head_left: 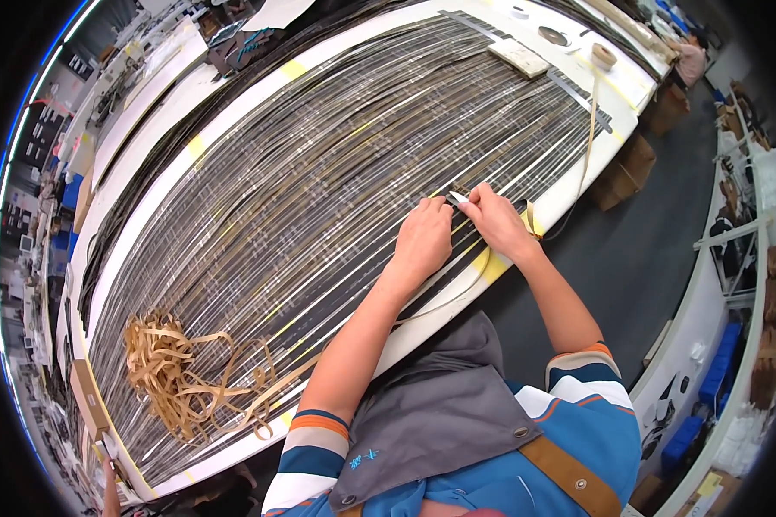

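Observation:
My left hand (424, 234) is closed, with its fingertips bent down against the dark woven strips (319, 185) on the table; what it pinches is hidden. Just to its right, my right hand (498, 222) pinches a small white pointed piece (459, 197). The two hands almost meet at the fingertips, near the table's front edge. A small dark patterned bit shows beyond the fingers. Below the hands, a tan ribbon (478, 274) curves along the front edge. A tangled heap of tan ribbon (165, 366) lies on the strips at the left.
A pale block (519, 59) rests on the strips' far right end. Dark tape (580, 96) crosses the ends there. A tape roll (603, 57) sits on the white table border (569, 185). Cardboard boxes (627, 172) stand on the floor at right. Other people are at the far edges.

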Tool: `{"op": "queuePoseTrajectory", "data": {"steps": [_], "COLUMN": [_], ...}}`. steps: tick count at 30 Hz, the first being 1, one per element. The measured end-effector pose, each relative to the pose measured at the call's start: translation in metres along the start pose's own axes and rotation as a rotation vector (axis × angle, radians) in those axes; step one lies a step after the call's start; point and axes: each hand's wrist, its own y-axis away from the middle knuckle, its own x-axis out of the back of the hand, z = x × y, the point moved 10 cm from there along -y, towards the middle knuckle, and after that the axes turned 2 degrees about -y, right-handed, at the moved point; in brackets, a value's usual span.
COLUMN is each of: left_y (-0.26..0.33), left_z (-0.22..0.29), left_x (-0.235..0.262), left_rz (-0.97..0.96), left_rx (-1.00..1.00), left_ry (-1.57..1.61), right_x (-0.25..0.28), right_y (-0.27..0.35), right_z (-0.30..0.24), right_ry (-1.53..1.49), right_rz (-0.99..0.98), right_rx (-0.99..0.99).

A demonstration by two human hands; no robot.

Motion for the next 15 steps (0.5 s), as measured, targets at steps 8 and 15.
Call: {"op": "queuePoseTrajectory", "data": {"steps": [8,15], "left_y": [0.0010,0.0006], "left_z": [-0.0013,-0.0007], "left_x": [0.0004,0.0027], "left_rz": [0.017,0.016], "left_rx": [-0.006,-0.006], "left_ry": [0.021,0.018], "right_x": [0.0003,-0.0010], "right_y": [0.0002,-0.0033], "right_z": [0.0013,-0.0026], "right_ry": [0.065,0.087], "right_rz": [-0.029,-0.007], "right_rx": [-0.047,-0.035]}}
